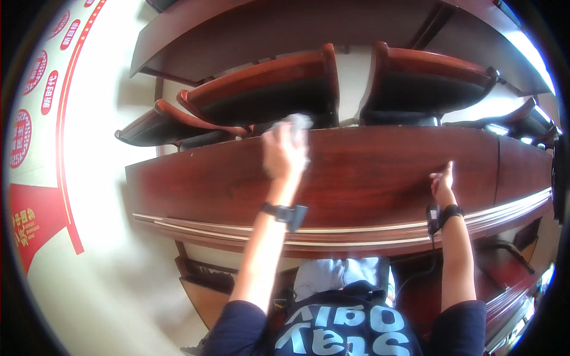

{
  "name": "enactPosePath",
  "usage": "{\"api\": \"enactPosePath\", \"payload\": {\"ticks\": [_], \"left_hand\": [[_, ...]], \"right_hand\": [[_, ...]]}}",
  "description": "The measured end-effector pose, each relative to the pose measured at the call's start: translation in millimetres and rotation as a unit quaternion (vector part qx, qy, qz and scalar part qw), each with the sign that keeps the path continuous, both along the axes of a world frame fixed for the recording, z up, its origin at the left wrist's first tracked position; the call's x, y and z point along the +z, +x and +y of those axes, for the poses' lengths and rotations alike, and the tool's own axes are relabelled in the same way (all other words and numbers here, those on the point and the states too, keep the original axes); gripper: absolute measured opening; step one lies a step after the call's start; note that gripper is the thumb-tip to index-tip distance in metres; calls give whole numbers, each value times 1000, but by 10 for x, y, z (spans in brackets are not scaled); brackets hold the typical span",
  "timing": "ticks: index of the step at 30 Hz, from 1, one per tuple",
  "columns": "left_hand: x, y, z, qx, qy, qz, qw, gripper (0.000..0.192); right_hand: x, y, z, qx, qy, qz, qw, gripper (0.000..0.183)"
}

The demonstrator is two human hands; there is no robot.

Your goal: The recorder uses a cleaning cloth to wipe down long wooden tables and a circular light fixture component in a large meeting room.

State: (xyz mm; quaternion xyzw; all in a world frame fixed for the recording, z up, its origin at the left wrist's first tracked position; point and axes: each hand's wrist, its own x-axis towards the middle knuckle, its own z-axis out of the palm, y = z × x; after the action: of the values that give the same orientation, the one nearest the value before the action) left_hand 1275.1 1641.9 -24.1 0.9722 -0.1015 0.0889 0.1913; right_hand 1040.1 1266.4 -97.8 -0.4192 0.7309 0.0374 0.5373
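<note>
My left hand [285, 153] is closed around a crumpled greyish-white cloth [299, 121] at the far edge of the polished reddish-brown wooden table [365, 173]. Both hand and cloth are blurred. To the right, my right hand [442, 181] is over the tabletop, seen edge-on, with one digit extended and the others partly bent. I see nothing in it, and whether it touches the wood cannot be made out. A black strap with a small dark device sits on each wrist.
Dark-padded wooden chairs [276, 91] line the table's far side, one [427, 80] farther right. Behind them is another dark wooden table [285, 31]. A pale wall with red printed panels [40, 218] rises at left. Ridged moulding [356, 236] runs along the near table edge.
</note>
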Motion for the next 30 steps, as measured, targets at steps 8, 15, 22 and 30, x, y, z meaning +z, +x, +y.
{"api": "enactPosePath", "payload": {"ticks": [8,15,22,30], "left_hand": [[-523,-349,-917,-215,-69,-54,973,50],[-404,457,768,42,107,-59,992,34],[47,138,-310,-6,-43,-160,986,26],[-504,-1198,-1380,-260,-95,-58,959,30]], "right_hand": [[8,34,30,6,-4,15,1000,88],[43,73,25,14,-4,2,1000,87],[82,86,29,15,-12,-2,1000,88],[45,165,173,36,32,-45,998,91]]}}
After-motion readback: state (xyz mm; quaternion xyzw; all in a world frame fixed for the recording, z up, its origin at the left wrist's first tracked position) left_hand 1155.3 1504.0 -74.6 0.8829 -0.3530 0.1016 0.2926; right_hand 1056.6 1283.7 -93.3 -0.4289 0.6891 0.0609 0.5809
